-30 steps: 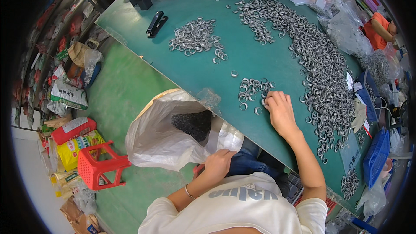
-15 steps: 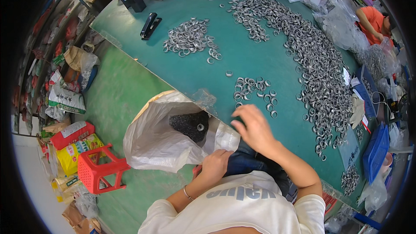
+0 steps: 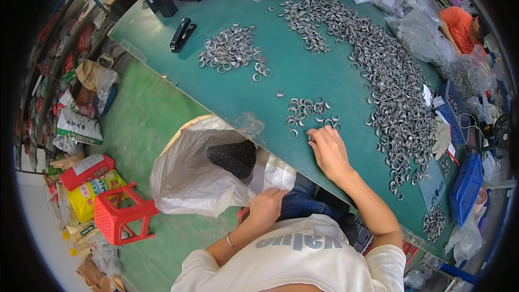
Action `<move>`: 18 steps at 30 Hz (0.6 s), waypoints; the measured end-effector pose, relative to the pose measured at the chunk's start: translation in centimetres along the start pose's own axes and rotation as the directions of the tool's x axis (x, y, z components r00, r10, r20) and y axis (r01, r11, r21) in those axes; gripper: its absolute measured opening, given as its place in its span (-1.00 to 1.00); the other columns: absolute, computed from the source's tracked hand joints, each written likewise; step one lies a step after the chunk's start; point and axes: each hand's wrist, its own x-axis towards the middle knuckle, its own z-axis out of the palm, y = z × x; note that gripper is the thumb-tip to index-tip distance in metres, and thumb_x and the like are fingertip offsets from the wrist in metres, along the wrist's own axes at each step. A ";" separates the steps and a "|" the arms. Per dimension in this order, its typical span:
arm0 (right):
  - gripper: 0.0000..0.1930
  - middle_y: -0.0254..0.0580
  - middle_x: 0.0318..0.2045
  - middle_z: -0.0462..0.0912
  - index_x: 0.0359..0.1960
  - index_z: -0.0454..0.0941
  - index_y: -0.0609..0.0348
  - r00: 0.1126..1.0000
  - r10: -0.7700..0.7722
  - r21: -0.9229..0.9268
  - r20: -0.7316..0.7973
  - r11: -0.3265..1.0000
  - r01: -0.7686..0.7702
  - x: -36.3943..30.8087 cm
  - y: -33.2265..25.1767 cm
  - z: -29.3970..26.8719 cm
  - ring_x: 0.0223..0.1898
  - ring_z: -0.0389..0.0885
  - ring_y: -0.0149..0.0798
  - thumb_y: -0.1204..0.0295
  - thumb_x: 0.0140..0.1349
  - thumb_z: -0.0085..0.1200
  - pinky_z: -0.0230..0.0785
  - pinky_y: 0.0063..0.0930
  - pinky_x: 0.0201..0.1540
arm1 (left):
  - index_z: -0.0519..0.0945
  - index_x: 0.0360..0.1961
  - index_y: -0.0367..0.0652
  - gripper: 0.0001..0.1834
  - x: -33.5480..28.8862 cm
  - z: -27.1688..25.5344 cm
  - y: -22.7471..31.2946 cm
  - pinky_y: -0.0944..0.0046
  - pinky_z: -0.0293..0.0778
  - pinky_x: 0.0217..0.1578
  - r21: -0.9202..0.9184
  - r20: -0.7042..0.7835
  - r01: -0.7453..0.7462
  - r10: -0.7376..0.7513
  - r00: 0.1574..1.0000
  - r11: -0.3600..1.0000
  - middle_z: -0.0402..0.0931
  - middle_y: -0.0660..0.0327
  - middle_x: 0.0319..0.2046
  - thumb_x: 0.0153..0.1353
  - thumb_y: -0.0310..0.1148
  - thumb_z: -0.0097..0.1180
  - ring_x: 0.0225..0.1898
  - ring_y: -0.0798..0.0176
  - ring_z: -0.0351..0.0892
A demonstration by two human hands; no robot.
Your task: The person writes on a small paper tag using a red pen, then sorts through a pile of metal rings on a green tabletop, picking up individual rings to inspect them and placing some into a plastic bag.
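Observation:
My left hand (image 3: 268,206) is closed on the rim of a large white woven sack (image 3: 181,186), which gapes beside the table edge. Dark, grainy contents (image 3: 233,158) show deep inside it. On the green table, my right hand (image 3: 328,150) reaches down at the near side of a small group of grey metal rings (image 3: 306,107). Its fingertips are pinched on a ring (image 3: 311,137), partly hidden by the fingers. One lone ring (image 3: 280,93) lies a little farther left.
A long heap of rings (image 3: 386,75) curves along the right, with a smaller pile (image 3: 230,48) at the far left beside a black stapler (image 3: 183,35). A red stool (image 3: 121,213) stands left of the sack. Another person in orange (image 3: 459,27) sits far right.
My right hand has moved from near the table edge onto the nearest rings and closed its fingers. A ring seen at the sack's dark contents no longer shows. My left hand stays on the rim.

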 end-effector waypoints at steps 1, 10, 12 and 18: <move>-0.75 -0.09 -0.36 0.53 -0.20 0.50 0.26 1.000 0.008 0.038 -0.022 0.999 -0.007 0.1 0.2 -0.1 -0.28 0.48 -0.04 0.63 0.04 0.16 0.33 -0.22 -0.20 | 0.66 -0.25 -0.12 -0.79 0.0 -0.1 0.1 0.11 0.52 -0.41 0.000 -0.001 0.000 0.000 1.000 1.000 0.57 0.17 -0.43 0.09 -0.55 0.09 -0.39 0.04 0.59; -0.74 -0.06 -0.33 0.51 -0.18 0.54 0.32 0.985 0.171 -0.165 -0.026 0.971 -0.173 1.4 3.2 -1.6 -0.17 0.48 -0.01 0.62 0.04 0.20 0.38 -0.18 -0.10 | 0.65 -0.26 -0.15 -0.81 0.0 0.1 0.0 0.09 0.53 -0.41 0.009 -0.030 -0.024 0.024 0.999 1.000 0.55 0.15 -0.46 0.12 -0.51 0.03 -0.38 0.06 0.59; -0.73 -0.05 -0.33 0.53 -0.17 0.55 0.31 0.978 0.206 -0.220 0.013 0.955 -0.199 1.9 2.5 -2.1 -0.17 0.49 0.01 0.62 0.04 0.19 0.39 -0.18 -0.10 | 0.65 -0.26 -0.16 -0.81 -0.1 0.0 -0.1 0.10 0.54 -0.41 0.009 -0.033 -0.021 0.021 0.999 1.000 0.55 0.15 -0.46 0.13 -0.51 0.03 -0.37 0.06 0.59; -0.77 0.01 -0.35 0.57 -0.19 0.56 0.34 0.983 0.180 -0.328 0.026 0.931 -0.162 1.8 2.7 -1.6 -0.20 0.50 0.05 0.61 0.06 0.14 0.40 -0.15 -0.08 | 0.64 -0.26 -0.15 -0.81 0.0 -0.2 0.2 0.10 0.54 -0.41 0.013 -0.027 -0.024 0.024 0.999 1.000 0.55 0.15 -0.46 0.13 -0.52 0.04 -0.37 0.06 0.59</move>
